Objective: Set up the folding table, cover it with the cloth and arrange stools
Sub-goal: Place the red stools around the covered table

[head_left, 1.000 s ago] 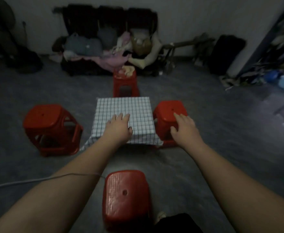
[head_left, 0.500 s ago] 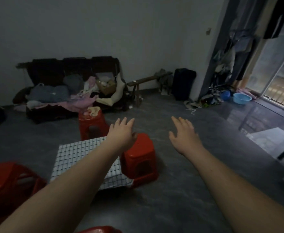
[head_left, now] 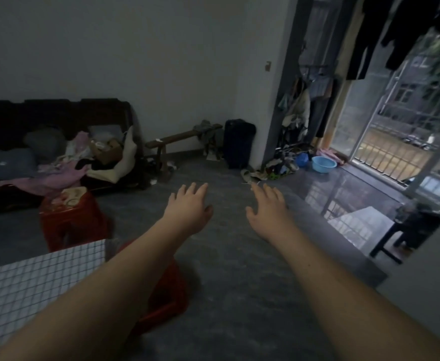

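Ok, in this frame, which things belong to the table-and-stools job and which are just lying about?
Job: checked cloth, already spread out; far red stool; near red stool; left hand and right hand, both empty.
Lying about: blue basin; dark suitcase; wooden bench; sofa piled with clothes.

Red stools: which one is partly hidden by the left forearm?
The near stool beside the checked cloth; the forearm crosses over it. The far stool, topped with a pale bundle, stands clear of it.
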`<state>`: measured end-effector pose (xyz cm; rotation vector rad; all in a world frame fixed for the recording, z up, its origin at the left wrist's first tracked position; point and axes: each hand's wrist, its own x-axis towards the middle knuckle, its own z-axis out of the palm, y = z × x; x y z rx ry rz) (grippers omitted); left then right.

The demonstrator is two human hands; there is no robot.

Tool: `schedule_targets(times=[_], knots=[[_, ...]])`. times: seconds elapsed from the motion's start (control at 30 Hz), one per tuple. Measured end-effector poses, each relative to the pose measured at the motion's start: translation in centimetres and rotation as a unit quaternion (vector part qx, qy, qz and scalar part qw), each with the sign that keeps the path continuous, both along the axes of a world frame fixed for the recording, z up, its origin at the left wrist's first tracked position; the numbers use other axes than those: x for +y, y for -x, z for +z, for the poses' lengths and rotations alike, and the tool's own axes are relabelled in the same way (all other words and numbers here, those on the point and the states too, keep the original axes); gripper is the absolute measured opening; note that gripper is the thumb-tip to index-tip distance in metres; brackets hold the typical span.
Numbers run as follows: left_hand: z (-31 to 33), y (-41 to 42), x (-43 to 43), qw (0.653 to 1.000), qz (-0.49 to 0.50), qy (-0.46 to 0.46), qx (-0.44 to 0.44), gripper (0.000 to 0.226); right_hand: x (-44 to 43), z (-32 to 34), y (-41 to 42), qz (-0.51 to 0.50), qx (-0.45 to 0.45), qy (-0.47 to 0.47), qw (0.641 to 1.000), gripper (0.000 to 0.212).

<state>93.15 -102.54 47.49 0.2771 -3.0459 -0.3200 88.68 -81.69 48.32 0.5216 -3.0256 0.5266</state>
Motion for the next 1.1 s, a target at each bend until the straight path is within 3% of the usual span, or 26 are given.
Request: schedule_targets(times=[0.23,0.47,0.8,1.1], knots=[[0.7,8.2,2.2,1.0,-0.024,0.001,-0.005,0.07,2.3,0.4,7.0,-0.02,-0.005,-0.004,1.0,0.07],[1.2,20.0,-1.1,0.999,-0.028,-0.017,0.031,0.07,-0.4,1.6,16.5,-0.021,0.015,-0.012,1.0,0.07],[5.6,40.8,-9.6,0.994,-0.07,0.0,0.081,0.069,-10.5,5.1,34.9,-0.047,0.049,0.01,0.998,0.069],[4.0,52.3,-20.4,0.997,-0.007,0.007,0.071,0.071,-21.5,4.4,50.2,0.018,0.043,0.006,0.999,0.07]])
